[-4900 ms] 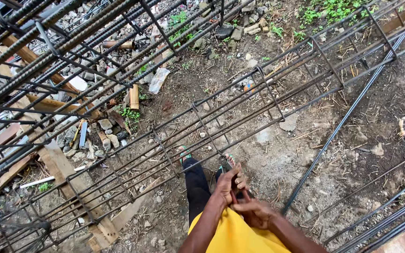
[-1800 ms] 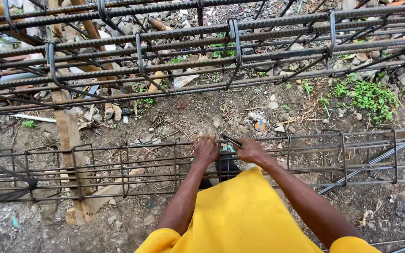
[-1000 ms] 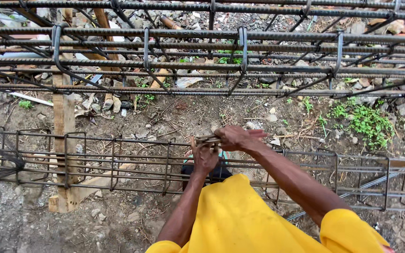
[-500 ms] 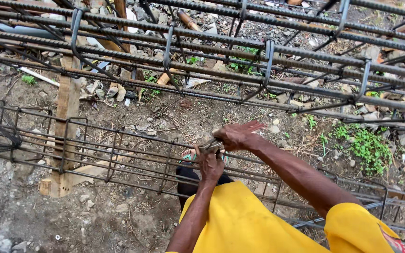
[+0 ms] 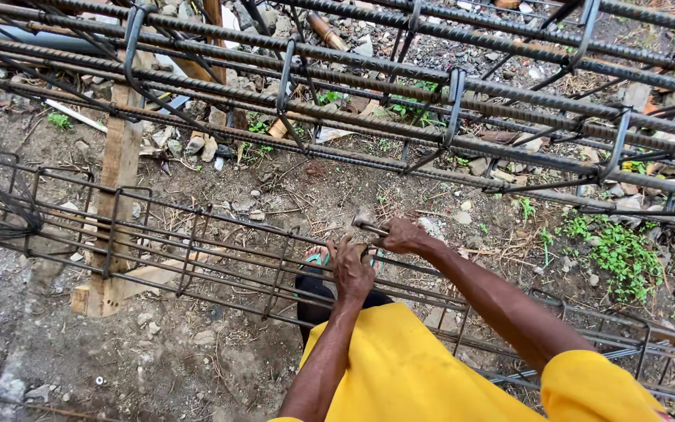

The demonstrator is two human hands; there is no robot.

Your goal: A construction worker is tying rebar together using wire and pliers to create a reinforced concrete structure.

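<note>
My left hand (image 5: 351, 270) clamped a bar of the long dark steel rebar cage (image 5: 197, 250) lying over the dirt while my right hand (image 5: 401, 234) gripped a small metal tying hook (image 5: 369, 227), the tie seemingly unfinished.

Left hand (image 5: 351, 270) and right hand (image 5: 400, 234) clenched (both arms outstretched).

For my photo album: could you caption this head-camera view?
Both hands, left hand and right hand, grip a small metal tool on a rebar cage above dirt.
</note>
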